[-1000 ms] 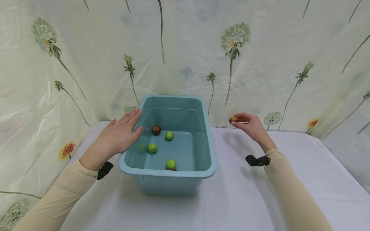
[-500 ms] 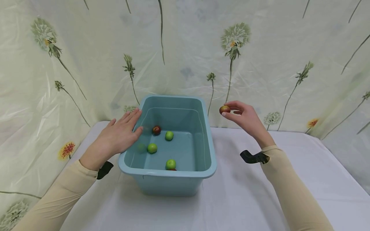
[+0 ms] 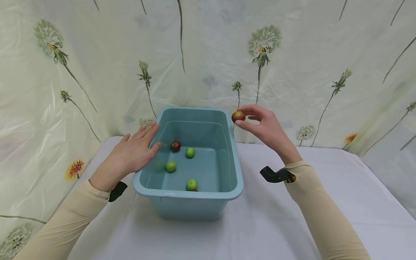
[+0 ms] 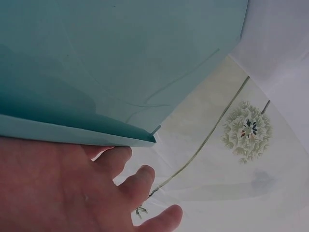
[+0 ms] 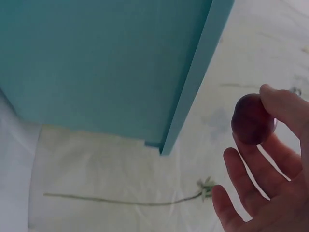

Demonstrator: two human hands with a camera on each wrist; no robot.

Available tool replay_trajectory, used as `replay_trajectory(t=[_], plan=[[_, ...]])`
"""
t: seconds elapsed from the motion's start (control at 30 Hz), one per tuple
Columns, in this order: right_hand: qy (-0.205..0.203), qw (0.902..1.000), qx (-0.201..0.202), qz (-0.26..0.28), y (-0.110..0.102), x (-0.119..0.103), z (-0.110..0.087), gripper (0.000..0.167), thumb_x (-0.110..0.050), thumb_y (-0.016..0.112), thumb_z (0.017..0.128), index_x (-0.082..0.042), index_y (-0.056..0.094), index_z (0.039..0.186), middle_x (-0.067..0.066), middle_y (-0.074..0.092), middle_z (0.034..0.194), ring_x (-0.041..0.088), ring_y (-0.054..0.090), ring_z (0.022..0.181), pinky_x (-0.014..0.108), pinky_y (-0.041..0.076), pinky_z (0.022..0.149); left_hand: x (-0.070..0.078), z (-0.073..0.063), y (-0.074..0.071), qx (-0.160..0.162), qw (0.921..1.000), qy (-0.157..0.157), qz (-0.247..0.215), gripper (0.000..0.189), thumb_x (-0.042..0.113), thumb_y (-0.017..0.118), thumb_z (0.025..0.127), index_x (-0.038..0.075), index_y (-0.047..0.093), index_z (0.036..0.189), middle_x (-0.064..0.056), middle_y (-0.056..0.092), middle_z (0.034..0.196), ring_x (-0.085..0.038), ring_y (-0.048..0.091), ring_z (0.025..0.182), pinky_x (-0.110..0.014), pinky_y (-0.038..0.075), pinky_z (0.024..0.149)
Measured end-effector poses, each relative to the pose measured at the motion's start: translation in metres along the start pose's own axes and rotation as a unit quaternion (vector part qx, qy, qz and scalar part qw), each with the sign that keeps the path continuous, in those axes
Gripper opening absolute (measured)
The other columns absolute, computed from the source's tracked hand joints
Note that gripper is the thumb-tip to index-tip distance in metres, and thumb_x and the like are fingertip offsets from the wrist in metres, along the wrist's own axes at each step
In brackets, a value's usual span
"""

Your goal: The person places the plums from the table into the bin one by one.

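Between thumb and fingertips, my right hand (image 3: 264,126) pinches a dark red plum (image 3: 238,116), held in the air just outside the right rim of a light blue plastic tub (image 3: 195,195). The right wrist view shows the same plum (image 5: 253,119) gripped clear of the tub's wall (image 5: 111,63). My left hand (image 3: 134,150) rests on the tub's left rim with its fingers extended. Inside the tub lie several small round fruits: a dark red one (image 3: 176,146), green ones such as this green fruit (image 3: 190,152), and a reddish one mostly hidden under the nearest green fruit (image 3: 191,184).
The tub stands on a table with a white cloth (image 3: 325,187). A plastic curtain (image 3: 208,54) printed with dandelions hangs behind and to the sides. Each wrist wears a black strap, the right strap (image 3: 276,175) jutting inward.
My right hand has carried the plum up and to the left, from over the table's back edge to beside the tub's rim. My left hand and the fruits in the tub stay put.
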State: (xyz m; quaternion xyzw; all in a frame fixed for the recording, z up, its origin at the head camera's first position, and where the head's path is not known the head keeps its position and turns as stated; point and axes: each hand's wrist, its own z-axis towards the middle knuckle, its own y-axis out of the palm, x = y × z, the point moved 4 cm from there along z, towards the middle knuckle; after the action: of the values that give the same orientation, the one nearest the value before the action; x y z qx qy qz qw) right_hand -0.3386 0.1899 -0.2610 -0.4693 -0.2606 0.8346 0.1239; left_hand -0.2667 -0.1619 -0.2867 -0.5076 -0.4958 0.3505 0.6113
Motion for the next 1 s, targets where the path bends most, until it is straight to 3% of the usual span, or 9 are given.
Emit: replay_trajectory(t=[0.43, 0.73, 1.0], plan=[[-0.057, 0.9971, -0.047, 0.017, 0.033, -0.042, 0.008, 0.033, -0.022, 0.073, 0.091, -0.015, 0.065, 0.122, -0.002, 0.064, 0.117, 0.015, 0.056, 0.112, 0.040, 0.044, 0.099, 0.000, 0.000, 0.000, 0.000, 1.0000, 0.002, -0.001, 0.064, 0.040, 0.032, 0.106, 0.012, 0.010, 0.160, -0.005, 0.005, 0.165, -0.032, 0.005, 0.150, -0.064, 0.008, 0.113], [-0.072, 0.9938, -0.082, 0.020, 0.051, -0.079, 0.007, 0.031, -0.010, 0.072, 0.091, -0.004, 0.065, 0.121, 0.008, 0.065, 0.115, 0.019, 0.057, 0.106, 0.041, 0.043, 0.100, 0.000, 0.000, 0.000, -0.003, 1.0000, 0.001, -0.003, 0.064, 0.040, 0.032, 0.106, 0.012, 0.010, 0.160, -0.006, 0.005, 0.165, -0.031, 0.004, 0.150, -0.064, 0.008, 0.113], [-0.076, 0.9892, -0.125, -0.006, 0.066, -0.058, 0.014, 0.034, -0.031, 0.075, 0.089, -0.019, 0.068, 0.120, -0.006, 0.066, 0.110, 0.012, 0.059, 0.107, 0.039, 0.045, 0.096, 0.000, 0.000, -0.001, -0.002, 0.9999, 0.001, -0.010, 0.064, 0.039, 0.032, 0.106, 0.012, 0.010, 0.160, -0.005, 0.005, 0.165, -0.030, 0.003, 0.150, -0.064, 0.008, 0.113]])
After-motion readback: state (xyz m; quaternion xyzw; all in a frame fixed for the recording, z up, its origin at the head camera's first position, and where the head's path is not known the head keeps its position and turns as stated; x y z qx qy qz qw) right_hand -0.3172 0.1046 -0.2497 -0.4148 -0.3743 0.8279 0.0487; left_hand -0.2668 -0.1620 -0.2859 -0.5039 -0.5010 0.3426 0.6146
